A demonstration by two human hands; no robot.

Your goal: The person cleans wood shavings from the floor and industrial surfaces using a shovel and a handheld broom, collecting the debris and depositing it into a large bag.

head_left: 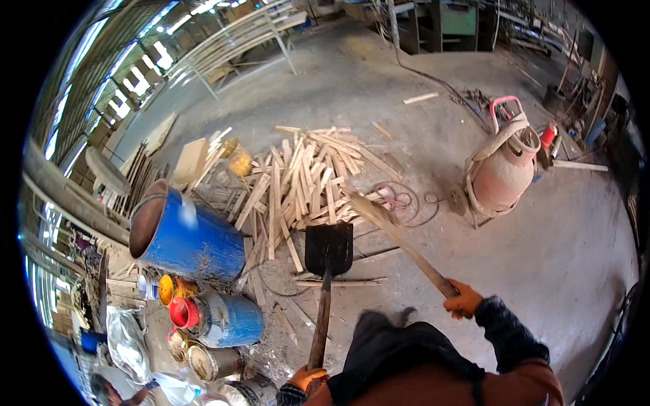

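At centre frame lies a loose heap of cut wooden slats (305, 183) on the concrete floor (352, 88), the slats pointing many ways. Left of centre, a large blue drum (186, 237) lies tipped on its side, open mouth toward the left edge. Below it, at lower left, stand a smaller blue bucket (230, 318), a red cup (181, 312), a yellow container (166, 289) and several open paint tins (203, 362). At right of frame stands a pinkish tank on a wheeled frame (501, 172), with cable coiled on the floor just beside it.

Left hand (305, 377), in an orange glove at the bottom edge, is closed round the handle of a shovel (328, 271). The shovel's long axis runs nearly vertical in the frame, its dark blade at centre, pointing up toward the slat heap and resting at the heap's lower margin.

Right hand (464, 301), also orange-gloved, at lower right, is closed round a broom (399, 240). Its shaft runs diagonally, rising toward the upper left, the blurred head ending over the right fringe of the heap, just beside the shovel blade.
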